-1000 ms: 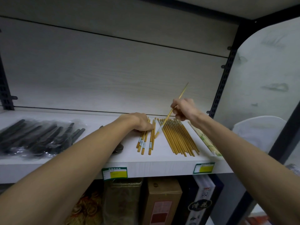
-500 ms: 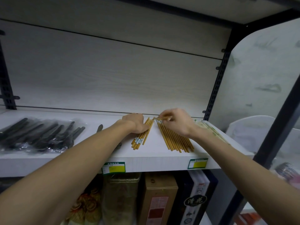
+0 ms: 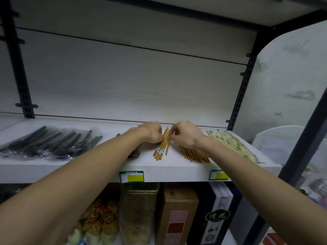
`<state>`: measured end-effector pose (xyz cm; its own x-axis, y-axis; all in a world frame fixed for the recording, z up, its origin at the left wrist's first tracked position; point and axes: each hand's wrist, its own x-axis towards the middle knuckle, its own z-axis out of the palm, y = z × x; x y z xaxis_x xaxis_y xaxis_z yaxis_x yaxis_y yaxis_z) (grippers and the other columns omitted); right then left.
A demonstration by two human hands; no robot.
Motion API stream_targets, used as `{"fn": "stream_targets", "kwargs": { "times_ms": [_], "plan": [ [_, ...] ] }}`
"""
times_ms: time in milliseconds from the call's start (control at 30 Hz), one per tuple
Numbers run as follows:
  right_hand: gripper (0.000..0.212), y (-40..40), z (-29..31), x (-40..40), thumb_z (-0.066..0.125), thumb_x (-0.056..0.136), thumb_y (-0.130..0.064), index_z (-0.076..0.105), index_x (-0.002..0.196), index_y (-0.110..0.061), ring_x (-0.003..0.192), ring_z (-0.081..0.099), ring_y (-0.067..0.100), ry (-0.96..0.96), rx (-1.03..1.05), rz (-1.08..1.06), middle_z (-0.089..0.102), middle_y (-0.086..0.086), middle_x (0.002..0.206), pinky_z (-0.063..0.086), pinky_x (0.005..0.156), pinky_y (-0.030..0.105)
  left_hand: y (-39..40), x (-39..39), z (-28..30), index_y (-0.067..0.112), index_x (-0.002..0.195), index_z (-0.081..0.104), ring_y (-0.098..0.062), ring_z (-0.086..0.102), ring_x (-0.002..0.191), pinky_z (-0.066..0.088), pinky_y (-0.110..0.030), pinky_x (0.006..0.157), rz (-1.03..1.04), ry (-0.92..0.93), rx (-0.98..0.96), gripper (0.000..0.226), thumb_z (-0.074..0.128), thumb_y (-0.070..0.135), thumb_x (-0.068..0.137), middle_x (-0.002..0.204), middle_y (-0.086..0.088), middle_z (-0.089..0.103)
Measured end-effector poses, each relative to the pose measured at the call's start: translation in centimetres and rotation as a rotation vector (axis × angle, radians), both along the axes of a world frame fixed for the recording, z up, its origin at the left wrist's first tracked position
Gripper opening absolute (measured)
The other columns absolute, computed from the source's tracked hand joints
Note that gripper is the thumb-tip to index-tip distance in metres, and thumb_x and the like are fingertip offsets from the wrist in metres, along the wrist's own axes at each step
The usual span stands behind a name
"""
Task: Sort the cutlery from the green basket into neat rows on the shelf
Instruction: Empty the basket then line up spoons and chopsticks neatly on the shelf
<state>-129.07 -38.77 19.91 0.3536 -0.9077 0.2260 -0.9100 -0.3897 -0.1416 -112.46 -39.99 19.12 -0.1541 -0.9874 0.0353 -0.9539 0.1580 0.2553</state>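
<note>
Two hands (image 3: 153,132) (image 3: 187,137) on banded chopsticks (image 3: 161,145)

1. The shelf (image 3: 88,167) is pale board with a matt wood-grain look.
2. The labelled chopsticks (image 3: 161,147) are yellow-brown wood with paper bands.
3. The black cutlery (image 3: 53,142) lies in glossy clear plastic wrap.
4. The wrapped chopsticks (image 3: 235,147) sit in printed sleeves.
5. The uprights (image 3: 242,89) look like matt dark metal.

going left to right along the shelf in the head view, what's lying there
black utensils in clear wrap → metal spoon → left hand → banded chopsticks → right hand → plain brown chopsticks → paper-wrapped chopsticks
</note>
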Motion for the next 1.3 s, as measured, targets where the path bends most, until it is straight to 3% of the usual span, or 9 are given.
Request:
{"fn": "stream_targets", "kwargs": {
  "times_ms": [67, 233, 367, 500, 667, 1000, 1067, 1167, 1300],
  "plan": [
    [0.016, -0.2, -0.1, 1.1, 0.065, 0.085, -0.034, 0.074, 0.087, -0.021, 0.082, 0.066, 0.019, -0.05, 0.095, -0.043, 0.073, 0.0, 0.087, 0.053, 0.067, 0.032, 0.1, 0.3, 0.3, 0.019, 0.113, 0.07, -0.023, 0.063, 0.103, 0.054, -0.04, 0.092, -0.002, 0.019, 0.006, 0.022, 0.057, 0.027, 0.097, 0.111, -0.001, 0.07],
    [0.022, -0.8, 0.6, 2.4, 0.071, 0.086, -0.03, 0.073, 0.077, -0.011, 0.062, 0.06, 0.015, -0.153, 0.321, -0.137, 0.072, 0.002, 0.073, 0.052, 0.064, 0.031, 0.5, 0.9, 0.8, 0.013, 0.117, 0.071, -0.017, 0.067, 0.105, 0.051, -0.04, 0.102, -0.017, 0.159, 0.103, 0.03, 0.049, 0.009, 0.098, 0.094, 0.005, 0.076],
    [0.025, -1.5, 1.2, 2.8, 0.071, 0.087, -0.037, 0.072, 0.083, -0.013, 0.057, 0.052, 0.016, -0.163, 0.427, -0.19, 0.063, 0.002, 0.069, 0.043, 0.055, 0.027, 0.1, 1.5, 0.6, 0.01, 0.117, 0.071, -0.017, 0.069, 0.104, 0.051, -0.04, 0.103, -0.007, 0.229, 0.113, 0.03, 0.048, 0.007, 0.098, 0.091, 0.004, 0.075],
    [0.026, -2.4, 1.5, 2.8, 0.07, 0.091, -0.035, 0.066, 0.076, -0.014, 0.045, 0.045, 0.012, -0.191, 0.49, -0.204, 0.056, -0.004, 0.048, 0.036, 0.046, 0.023, -1.5, 2.0, 0.1, 0.016, 0.102, 0.077, -0.019, 0.068, 0.099, 0.054, -0.042, 0.099, 0.04, 0.213, 0.074, 0.02, 0.057, 0.015, 0.097, 0.098, 0.001, 0.075],
    [0.035, -3.4, 1.6, 3.0, 0.072, 0.088, -0.041, 0.059, 0.065, -0.017, 0.04, 0.04, 0.01, -0.152, 0.537, -0.241, 0.051, -0.007, 0.041, 0.033, 0.045, 0.021, -3.1, 1.9, 0.0, 0.016, 0.109, 0.077, -0.02, 0.066, 0.105, 0.053, -0.041, 0.1, 0.038, 0.216, 0.124, 0.021, 0.065, 0.025, 0.094, 0.11, 0.0, 0.073],
    [0.038, -6.6, 2.6, 1.9, 0.067, 0.095, -0.039, 0.057, 0.064, -0.019, 0.041, 0.035, 0.003, -0.022, 0.876, -0.229, 0.048, -0.009, 0.054, 0.024, 0.04, 0.016, -5.3, 0.8, 0.7, 0.014, 0.088, 0.071, -0.023, 0.069, 0.093, 0.057, -0.04, 0.092, 0.092, 0.125, 0.171, 0.039, 0.08, 0.05, 0.077, 0.092, -0.004, 0.074],
    [0.037, -7.0, 2.5, 1.8, 0.068, 0.094, -0.04, 0.057, 0.065, -0.02, 0.041, 0.036, 0.003, 0.011, 0.896, -0.231, 0.049, -0.009, 0.057, 0.025, 0.04, 0.016, -5.8, 0.5, 0.8, 0.013, 0.084, 0.071, -0.021, 0.072, 0.083, 0.06, -0.037, 0.087, 0.094, 0.132, 0.204, 0.033, 0.079, 0.044, 0.081, 0.085, -0.003, 0.077],
    [0.036, -7.5, 2.3, 2.2, 0.069, 0.091, -0.042, 0.054, 0.065, -0.022, 0.04, 0.037, 0.004, 0.074, 0.851, -0.229, 0.052, -0.011, 0.053, 0.026, 0.044, 0.019, -5.9, -0.2, 1.5, 0.013, 0.078, 0.066, -0.015, 0.065, 0.061, 0.057, -0.025, 0.065, 0.082, 0.106, 0.256, 0.027, 0.076, 0.036, 0.086, 0.07, 0.002, 0.072],
    [0.033, -8.0, 1.9, 2.6, 0.069, 0.089, -0.042, 0.054, 0.067, -0.023, 0.047, 0.036, 0.007, 0.063, 0.876, -0.209, 0.048, -0.008, 0.062, 0.026, 0.047, 0.021, -6.3, -1.0, 2.1, 0.012, 0.083, 0.063, -0.012, 0.061, 0.06, 0.05, -0.021, 0.053, 0.076, 0.036, 0.321, 0.023, 0.071, 0.032, 0.09, 0.074, 0.0, 0.067]
  ]
}}
